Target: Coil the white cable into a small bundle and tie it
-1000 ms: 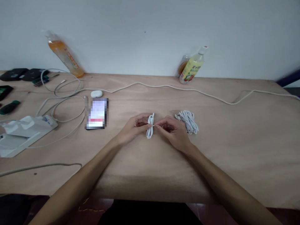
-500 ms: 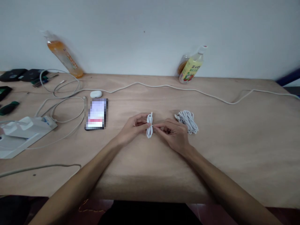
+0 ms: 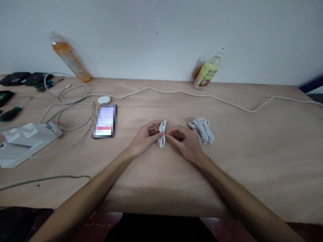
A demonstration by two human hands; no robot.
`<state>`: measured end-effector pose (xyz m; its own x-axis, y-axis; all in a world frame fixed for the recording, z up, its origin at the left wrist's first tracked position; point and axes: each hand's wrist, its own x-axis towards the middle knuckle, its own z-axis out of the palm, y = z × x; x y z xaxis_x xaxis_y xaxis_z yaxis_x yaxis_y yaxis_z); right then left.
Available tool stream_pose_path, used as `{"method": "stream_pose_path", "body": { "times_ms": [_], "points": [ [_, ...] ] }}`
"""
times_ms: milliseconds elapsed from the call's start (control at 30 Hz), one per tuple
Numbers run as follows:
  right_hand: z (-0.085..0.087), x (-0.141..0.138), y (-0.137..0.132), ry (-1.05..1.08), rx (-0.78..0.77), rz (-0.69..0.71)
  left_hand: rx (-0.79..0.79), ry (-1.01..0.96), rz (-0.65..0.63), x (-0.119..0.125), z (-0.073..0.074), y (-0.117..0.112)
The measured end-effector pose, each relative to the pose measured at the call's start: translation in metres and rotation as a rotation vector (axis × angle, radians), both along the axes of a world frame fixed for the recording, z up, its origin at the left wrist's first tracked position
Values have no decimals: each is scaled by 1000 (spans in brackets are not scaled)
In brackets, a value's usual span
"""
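A small coiled white cable [image 3: 162, 133] stands between my two hands at the middle of the wooden table [image 3: 242, 158]. My left hand [image 3: 145, 137] grips its left side with curled fingers. My right hand [image 3: 185, 141] pinches the coil's middle from the right, fingers closed. A second bundled white cable [image 3: 203, 130] lies on the table just right of my right hand, untouched.
A phone [image 3: 104, 121] lies left of my hands, a white earbud case [image 3: 104, 99] behind it. Loose white cables [image 3: 70, 107], a power strip [image 3: 51, 129] and white packaging [image 3: 20, 141] crowd the left. Two bottles [image 3: 69, 57] [image 3: 208, 70] lean on the wall. A long cable [image 3: 227, 102] crosses the back.
My right hand has closed in against the coil; earlier its fingers pulled a short strand out to the right. The left hand stays in place.
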<state>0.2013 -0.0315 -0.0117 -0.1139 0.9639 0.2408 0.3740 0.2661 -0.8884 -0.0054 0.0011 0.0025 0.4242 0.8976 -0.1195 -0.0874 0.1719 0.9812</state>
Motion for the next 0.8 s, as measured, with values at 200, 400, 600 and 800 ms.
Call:
{"method": "stream_pose_path", "body": {
  "times_ms": [200, 400, 600, 800],
  "points": [
    [-1, 2, -1, -190, 224, 14, -31, -18, 19, 0, 1, 0],
    [-3, 5, -1, -432, 552, 13, -169, -143, 12, 1, 3, -2],
    [1, 7, 0, -587, 740, -7, -291, -238, 0, -1, 8, -2],
    [0, 5, 1, -443, 637, -5, -160, -155, 43, 0, 2, -2]
  ]
}}
